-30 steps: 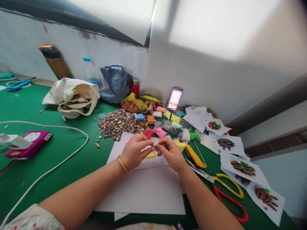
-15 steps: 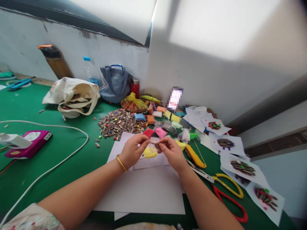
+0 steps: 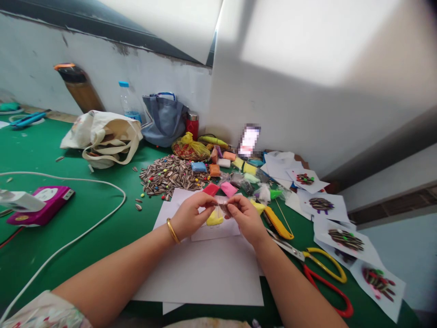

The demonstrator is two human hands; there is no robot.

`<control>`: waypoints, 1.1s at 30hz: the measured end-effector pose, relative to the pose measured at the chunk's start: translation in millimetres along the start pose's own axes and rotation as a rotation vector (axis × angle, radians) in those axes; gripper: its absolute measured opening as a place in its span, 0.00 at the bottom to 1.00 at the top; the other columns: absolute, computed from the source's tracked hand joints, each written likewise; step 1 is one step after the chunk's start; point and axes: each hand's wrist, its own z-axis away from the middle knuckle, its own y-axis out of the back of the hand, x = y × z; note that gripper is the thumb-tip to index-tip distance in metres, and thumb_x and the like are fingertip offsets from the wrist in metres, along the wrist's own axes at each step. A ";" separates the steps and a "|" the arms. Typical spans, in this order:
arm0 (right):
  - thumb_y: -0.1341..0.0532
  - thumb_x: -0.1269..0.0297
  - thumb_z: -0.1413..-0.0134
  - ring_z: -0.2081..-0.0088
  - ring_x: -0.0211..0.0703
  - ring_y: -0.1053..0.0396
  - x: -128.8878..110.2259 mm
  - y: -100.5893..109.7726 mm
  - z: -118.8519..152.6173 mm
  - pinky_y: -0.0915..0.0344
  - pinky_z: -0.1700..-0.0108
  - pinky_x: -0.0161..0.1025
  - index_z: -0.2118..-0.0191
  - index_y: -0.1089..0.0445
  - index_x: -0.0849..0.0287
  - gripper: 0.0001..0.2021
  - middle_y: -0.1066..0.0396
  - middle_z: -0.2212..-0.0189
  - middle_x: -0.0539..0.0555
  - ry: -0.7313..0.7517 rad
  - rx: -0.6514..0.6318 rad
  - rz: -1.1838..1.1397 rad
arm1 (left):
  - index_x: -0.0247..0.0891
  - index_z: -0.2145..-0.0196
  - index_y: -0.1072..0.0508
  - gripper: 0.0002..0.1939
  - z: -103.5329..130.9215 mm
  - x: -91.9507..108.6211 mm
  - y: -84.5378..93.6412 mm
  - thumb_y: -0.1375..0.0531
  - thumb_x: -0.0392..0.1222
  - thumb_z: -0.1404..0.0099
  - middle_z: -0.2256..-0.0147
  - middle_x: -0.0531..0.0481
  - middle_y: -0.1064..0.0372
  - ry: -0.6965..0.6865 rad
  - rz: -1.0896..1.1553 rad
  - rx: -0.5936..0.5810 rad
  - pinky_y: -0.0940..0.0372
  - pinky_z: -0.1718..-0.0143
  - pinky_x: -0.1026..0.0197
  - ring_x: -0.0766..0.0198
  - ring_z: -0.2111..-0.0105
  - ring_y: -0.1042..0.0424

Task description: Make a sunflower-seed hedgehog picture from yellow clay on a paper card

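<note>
Over the sheets of white paper (image 3: 211, 269), both hands meet at a small clear plastic packet (image 3: 223, 206) with something brownish in it. My right hand (image 3: 246, 216) pinches the packet between thumb and fingers. My left hand (image 3: 191, 214), with a gold bangle at the wrist, has its thumb and fingers closed at the packet's left edge. Just below them, a flat yellow clay shape (image 3: 214, 219) lies on a smaller sheet, partly hidden by the hands.
Sunflower seeds (image 3: 172, 175) mixed with coloured beads are heaped behind my left hand. Clay packets, such as a pink one (image 3: 228, 188), lie beyond. To the right are a yellow cutter (image 3: 278, 222), scissors (image 3: 303, 255) and seed pictures on paper (image 3: 346, 239). A white cable (image 3: 112, 184) curves at left.
My fingers have drawn slightly apart and shifted on the packet, so more of its clear plastic and brownish content shows. The things around have stayed in place.
</note>
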 end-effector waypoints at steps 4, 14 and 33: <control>0.36 0.54 0.48 0.72 0.37 0.31 -4.2 -3.8 1.3 0.29 0.67 0.38 0.63 0.33 0.56 0.12 0.31 0.72 0.47 -0.025 -0.024 0.009 | 0.38 0.64 0.26 0.07 0.2 -0.5 -0.1 0.36 0.39 0.41 0.66 0.49 0.27 -0.024 -0.098 -0.022 0.34 0.65 0.61 0.63 0.67 0.30; 0.36 0.52 0.48 0.73 0.37 0.30 -6.3 -3.4 -0.2 0.29 0.67 0.39 0.64 0.33 0.57 0.14 0.31 0.72 0.48 -0.020 0.046 0.050 | 0.38 0.70 0.25 0.06 -0.7 2.1 3.0 0.41 0.40 0.36 0.72 0.49 0.27 -0.033 -0.149 0.079 0.36 0.66 0.61 0.64 0.70 0.31; 0.41 0.67 0.45 0.59 0.52 0.33 0.6 41.0 -16.2 0.40 0.54 0.48 0.64 0.26 0.56 0.06 0.26 0.64 0.57 0.217 0.160 1.134 | 0.34 0.66 0.21 0.16 -5.5 2.4 2.0 0.30 0.48 0.49 0.69 0.46 0.24 0.658 0.896 0.074 0.33 0.64 0.60 0.65 0.69 0.28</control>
